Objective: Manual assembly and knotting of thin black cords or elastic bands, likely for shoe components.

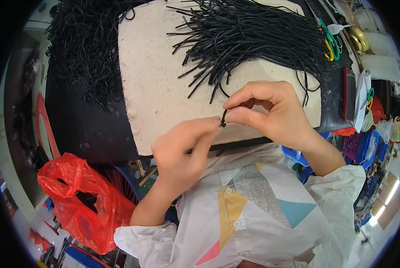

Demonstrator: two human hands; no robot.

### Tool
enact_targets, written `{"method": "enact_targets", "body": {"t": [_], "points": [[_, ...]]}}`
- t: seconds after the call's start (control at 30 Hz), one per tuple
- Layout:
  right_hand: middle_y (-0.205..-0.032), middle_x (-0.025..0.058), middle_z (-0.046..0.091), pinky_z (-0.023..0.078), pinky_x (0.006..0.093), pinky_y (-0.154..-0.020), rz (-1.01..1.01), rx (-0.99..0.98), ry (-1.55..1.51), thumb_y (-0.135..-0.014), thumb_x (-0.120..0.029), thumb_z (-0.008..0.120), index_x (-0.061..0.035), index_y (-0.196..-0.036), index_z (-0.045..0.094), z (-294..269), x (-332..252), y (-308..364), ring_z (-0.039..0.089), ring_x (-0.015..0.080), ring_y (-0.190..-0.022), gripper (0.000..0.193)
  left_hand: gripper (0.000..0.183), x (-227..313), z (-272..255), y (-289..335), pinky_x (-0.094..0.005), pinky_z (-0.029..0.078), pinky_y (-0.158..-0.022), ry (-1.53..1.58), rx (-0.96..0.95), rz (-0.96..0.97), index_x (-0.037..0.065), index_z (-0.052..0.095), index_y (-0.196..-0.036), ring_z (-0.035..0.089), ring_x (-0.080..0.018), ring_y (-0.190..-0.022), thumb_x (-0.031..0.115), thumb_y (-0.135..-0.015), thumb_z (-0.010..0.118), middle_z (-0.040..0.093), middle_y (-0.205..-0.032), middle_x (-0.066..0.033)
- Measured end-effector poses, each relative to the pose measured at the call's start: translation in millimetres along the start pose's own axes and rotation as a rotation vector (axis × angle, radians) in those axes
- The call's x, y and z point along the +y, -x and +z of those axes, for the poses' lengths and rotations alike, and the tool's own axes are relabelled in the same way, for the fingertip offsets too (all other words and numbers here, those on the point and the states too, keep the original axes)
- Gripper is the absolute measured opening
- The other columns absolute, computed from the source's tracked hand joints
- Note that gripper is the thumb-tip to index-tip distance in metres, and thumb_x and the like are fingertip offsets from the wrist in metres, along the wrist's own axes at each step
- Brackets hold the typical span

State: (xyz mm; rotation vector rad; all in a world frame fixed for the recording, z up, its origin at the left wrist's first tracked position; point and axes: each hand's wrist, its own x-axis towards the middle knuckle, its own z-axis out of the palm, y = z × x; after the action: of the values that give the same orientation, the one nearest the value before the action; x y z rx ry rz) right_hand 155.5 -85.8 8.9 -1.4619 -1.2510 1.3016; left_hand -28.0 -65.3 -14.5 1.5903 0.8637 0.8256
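Note:
A short black cord (224,115) is pinched between my two hands, low over the beige board. A small dark knot sits at its lower end. My left hand (182,145) is closed, thumb and forefinger tips at the knot. The thumb and forefinger of my right hand (273,109) grip the cord just above it, the other fingers curled in. Whether the cord runs on behind the right fingers to the bundle cannot be made out. Beyond my hands, a thick bundle of black cords (253,38) lies spread across the board (153,89), cut ends pointing left.
A tangled heap of looped black cords (86,49) covers the far left of the black table (83,138). Green-handled scissors (334,44) and a dark red case (349,94) lie along the right edge. A red plastic bag (86,210) hangs at the near left.

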Motion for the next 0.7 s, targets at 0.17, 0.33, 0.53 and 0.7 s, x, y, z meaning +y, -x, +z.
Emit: {"method": "enact_targets", "body": {"t": [0.17,0.33,0.53,0.7], "points": [[-0.074,0.0093,0.063,0.046,0.0239,-0.058,-0.268,-0.004,0.236,-0.071,-0.002,0.064,-0.0020,-0.085,0.063,-3,1,1,0.060,0.0166,-0.064,0.014,0.015,4,-11,-9,-0.0254,0.055,-0.060,0.691,-0.062,-0.680,-0.007,0.056,-0.092,0.065,-0.0227,-0.070,0.004,-0.083,0.053,0.062,-0.083,-0.0165],[-0.081,0.0079,0.062,0.046,0.0242,-0.066,-0.238,-0.041,0.099,-0.074,0.001,0.060,-0.0003,-0.091,0.061,-3,2,1,0.058,0.0138,-0.072,0.017,0.016,3,-12,-10,-0.0244,0.055,-0.060,0.778,-0.074,-0.722,-0.007,0.057,-0.094,0.065,-0.0222,-0.070,0.005,-0.082,0.054,0.062,-0.083,-0.0161],[-0.093,0.0074,0.058,0.044,0.0242,-0.077,0.059,-0.200,-0.288,-0.080,0.002,0.053,0.0040,-0.099,0.056,-4,2,1,0.053,0.0109,-0.087,0.019,0.017,1,-11,-7,-0.0246,0.053,-0.064,0.809,-0.102,-0.693,-0.007,0.059,-0.095,0.064,-0.0200,-0.073,0.003,-0.080,0.057,0.063,-0.083,-0.0157],[-0.091,0.0070,0.057,0.044,0.0239,-0.076,-0.031,-0.187,-0.211,-0.081,0.002,0.052,0.0041,-0.098,0.056,-4,5,2,0.054,0.0106,-0.086,0.018,0.016,1,-10,-6,-0.0242,0.051,-0.065,0.835,-0.078,-0.696,-0.006,0.060,-0.094,0.063,-0.0182,-0.072,0.001,-0.079,0.058,0.063,-0.083,-0.0151]]}}
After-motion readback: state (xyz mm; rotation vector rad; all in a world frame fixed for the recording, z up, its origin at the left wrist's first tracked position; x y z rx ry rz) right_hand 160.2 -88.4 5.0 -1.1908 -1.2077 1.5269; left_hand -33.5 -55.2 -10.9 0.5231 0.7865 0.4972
